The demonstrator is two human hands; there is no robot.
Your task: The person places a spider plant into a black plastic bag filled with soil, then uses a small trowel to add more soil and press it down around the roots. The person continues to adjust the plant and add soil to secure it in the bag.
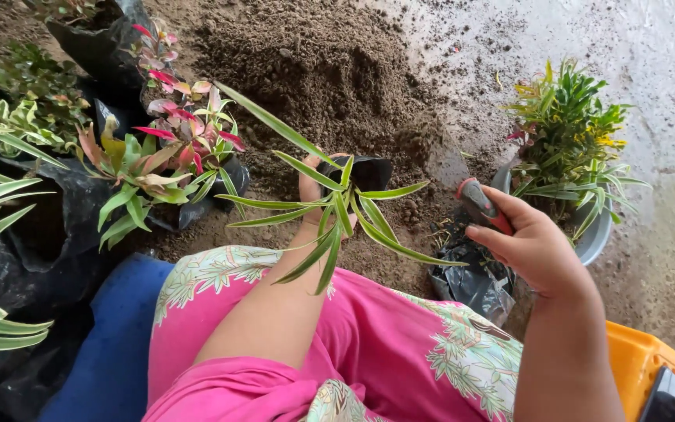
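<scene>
Outdoor garden or plant-nursery potting spot, on bare ground. Loose soil heap (330,70) at 12 o'clock, seedlings in black nursery bags (48,227) at 9–10 o'clock, grey pot with leafy plant (568,133) at 2 o'clock, concrete floor (650,47) top right.

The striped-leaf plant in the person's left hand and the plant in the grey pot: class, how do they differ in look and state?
The striped-leaf plant has long, arching green-and-cream leaves; the plant in the grey pot has shorter, denser leaves with yellow tips. The first sits in a small black bag held up by the left hand; the second rests on the ground beyond the right hand. Both are leafy and green.
</scene>
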